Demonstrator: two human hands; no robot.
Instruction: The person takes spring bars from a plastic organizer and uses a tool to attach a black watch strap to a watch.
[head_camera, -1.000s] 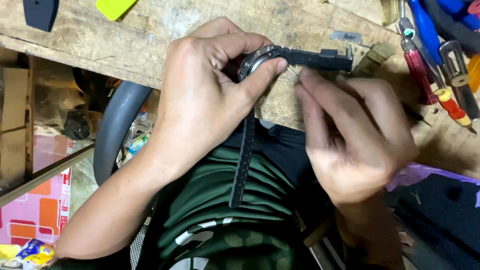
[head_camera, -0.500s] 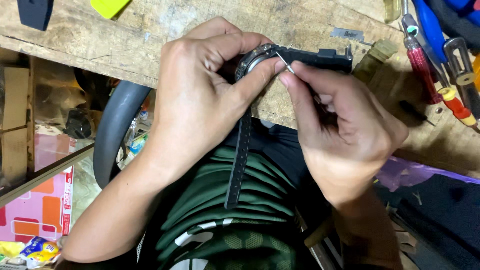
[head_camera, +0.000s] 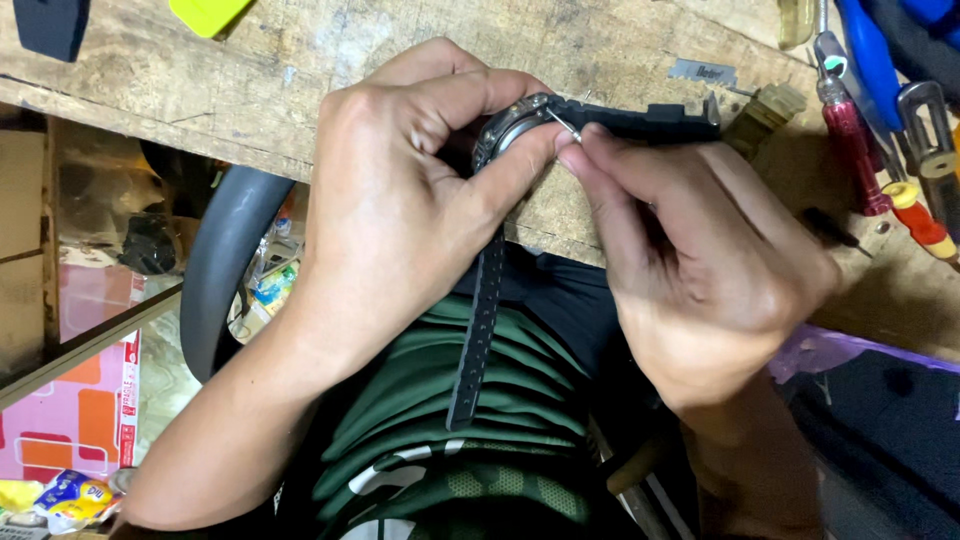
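Note:
My left hand (head_camera: 415, 200) grips a wristwatch (head_camera: 510, 135) by its round metal case, thumb pressed along the case edge. One black strap (head_camera: 478, 330) hangs down over my lap; the other strap (head_camera: 640, 118) lies across the wooden bench. My right hand (head_camera: 690, 250) pinches a thin metal pin (head_camera: 563, 123) between thumb and fingertips, its tip touching the case where the strap joins. Most of the watch face is hidden by my left fingers.
A worn wooden workbench (head_camera: 300, 70) runs along the top. Screwdrivers with red and blue handles (head_camera: 860, 140) lie at the right. A yellow object (head_camera: 205, 12) and a black one (head_camera: 50, 25) sit at the top left. A grey curved chair arm (head_camera: 215, 270) stands below left.
My right hand has closed in from the right toward the watch case and now holds the thin pin against it. My left hand keeps its grip.

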